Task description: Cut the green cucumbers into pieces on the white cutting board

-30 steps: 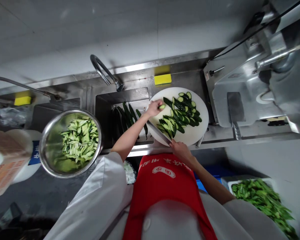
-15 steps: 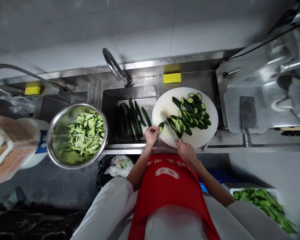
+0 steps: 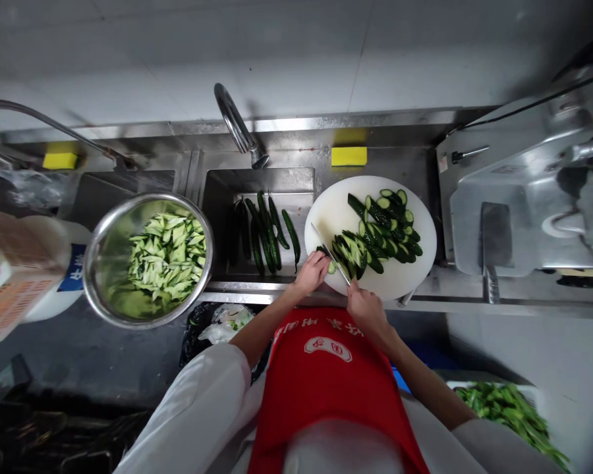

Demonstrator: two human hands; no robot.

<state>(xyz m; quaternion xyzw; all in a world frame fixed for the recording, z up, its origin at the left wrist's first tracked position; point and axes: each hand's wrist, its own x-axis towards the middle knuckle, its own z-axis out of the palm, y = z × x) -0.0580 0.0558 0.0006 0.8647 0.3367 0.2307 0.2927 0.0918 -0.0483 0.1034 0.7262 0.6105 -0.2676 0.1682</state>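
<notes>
My right hand (image 3: 366, 309) is closed around the handle of a kitchen knife (image 3: 330, 254), whose blade lies slanted over the left part of a white oval cutting board (image 3: 398, 284). Just left of the blade, the fingers of my left hand (image 3: 312, 272) press on a short piece of cucumber (image 3: 331, 268), mostly hidden under them. Right of the blade, cut cucumber pieces (image 3: 353, 250) lie in a heap, with more slanted chunks behind them. Several whole cucumbers (image 3: 269, 230) rest in the sink beside the board.
A steel bowl (image 3: 99, 250) of sliced cucumber stands left of the sink (image 3: 304, 176). Behind are a faucet (image 3: 234, 122) and yellow sponge (image 3: 348, 156). A cleaver (image 3: 495, 240) lies at right. Below are a lined bin (image 3: 194, 329) and leafy greens (image 3: 508, 408).
My left hand has moved from the board's edge onto the board, bringing the cucumber piece against the left side of the blade. My right hand keeps the knife. The view has shifted slightly.
</notes>
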